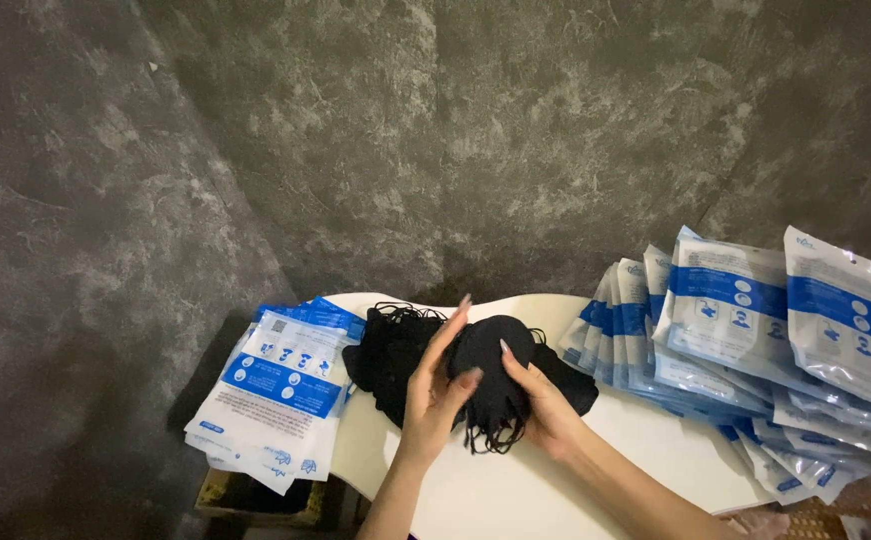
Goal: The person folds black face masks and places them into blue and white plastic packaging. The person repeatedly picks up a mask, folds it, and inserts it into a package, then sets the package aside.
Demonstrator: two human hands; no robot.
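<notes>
A small stack of black face masks (494, 365) is being held between both hands just above the white tabletop (516, 490), near its middle. The stack is standing roughly on edge, its rounded side turning up and away from the person, and its long axis is running from upper right down toward lower left, tilted rather than level. Thin black ear loops (491, 435) are dangling loose from its lower edge, hanging toward the table.

The left hand (434, 395) is pressing against the stack's left face, fingers stretching long and close together up along it, thumb curling round the front. The right hand (546, 405) is cupping the stack from below and behind, fingers wrapping around the right side and one fingertip resting on the dark front face; both hands are clamping on the same stack.

Just behind and to the left, a loose heap of more black masks (391, 360) is lying on the table with tangled loops sticking up, touching the held stack or sitting just beside it; which one I cannot tell.

Further out, a pile of blue-and-white flat pouches (281, 395) is overhanging the table's left edge. On the right, a larger fan of the same pouches (756, 340) is leaning in overlapping rows. A mottled grey wall (456, 130) is rising behind everything.
</notes>
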